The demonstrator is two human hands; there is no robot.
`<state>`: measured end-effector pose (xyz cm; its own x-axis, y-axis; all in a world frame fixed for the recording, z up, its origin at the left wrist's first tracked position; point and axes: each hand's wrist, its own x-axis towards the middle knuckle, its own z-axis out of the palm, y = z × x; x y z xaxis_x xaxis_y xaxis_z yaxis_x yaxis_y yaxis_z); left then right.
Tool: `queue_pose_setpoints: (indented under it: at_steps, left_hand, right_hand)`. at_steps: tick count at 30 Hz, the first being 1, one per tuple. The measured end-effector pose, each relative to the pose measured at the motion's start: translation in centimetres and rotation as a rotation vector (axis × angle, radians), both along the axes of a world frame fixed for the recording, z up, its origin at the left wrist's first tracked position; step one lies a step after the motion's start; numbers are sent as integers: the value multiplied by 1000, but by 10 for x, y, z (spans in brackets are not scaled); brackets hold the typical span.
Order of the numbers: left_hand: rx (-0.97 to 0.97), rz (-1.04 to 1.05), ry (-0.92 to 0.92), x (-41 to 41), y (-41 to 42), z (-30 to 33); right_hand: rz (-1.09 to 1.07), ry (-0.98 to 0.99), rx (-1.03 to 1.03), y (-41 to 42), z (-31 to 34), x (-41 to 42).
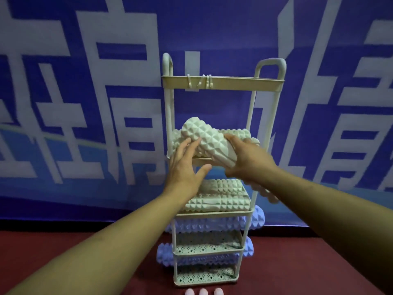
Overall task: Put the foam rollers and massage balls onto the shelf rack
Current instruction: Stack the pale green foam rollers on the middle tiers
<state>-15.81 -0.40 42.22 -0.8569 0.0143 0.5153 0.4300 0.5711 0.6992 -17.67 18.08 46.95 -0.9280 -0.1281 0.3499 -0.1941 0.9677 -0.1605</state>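
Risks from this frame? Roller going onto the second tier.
1. The white foam roller lies tilted across another white roller already on that tier, so it may roll off once released.
2. The right hand grips only its near end, while the left hand touches it with open fingers; a slip seems possible.
3. The shelf rack is narrow, and the purple rollers lower down overhang its sides, so a knock might dislodge them.

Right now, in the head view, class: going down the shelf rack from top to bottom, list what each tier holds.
Shelf rack: hooks on the top tray → white rollers with both hands, left hand, right hand → white rollers → purple roller → purple roller → bare bottom tier.
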Motion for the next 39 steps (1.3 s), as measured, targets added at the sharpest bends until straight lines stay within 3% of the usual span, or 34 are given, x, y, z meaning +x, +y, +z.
queue_pose_setpoints:
  at_steps: [8,13,19,21,28,31,35,39]
  left_hand:
    - [-191,55,139,-45,-38,0]
    - [-231,75,125,-68,-61,-3]
    - [-275,86,143,-79,-71,-7]
    - [-287,86,153,-79,-68,-11]
    - [74,253,110,-81,-43,-18]
    - [-57,275,146,-74,-36,-19]
    - [-375,281,276,-64,-24,-18]
    - [-406,163,160,-67,-10,-11]
  right_hand:
    - [7,153,294,-30,39,-95]
    - [101,171,330,-32,49,-143]
    - [28,-135,222,-28,31,-185]
    - [5,-120,203,-25,25,-183]
    - [18,126,88,-34,-15,-138]
    - [46,158,96,-38,-32,-126]
    - [112,178,90,-32,-43,-117]
    - [61,209,140,-29,-36,-113]
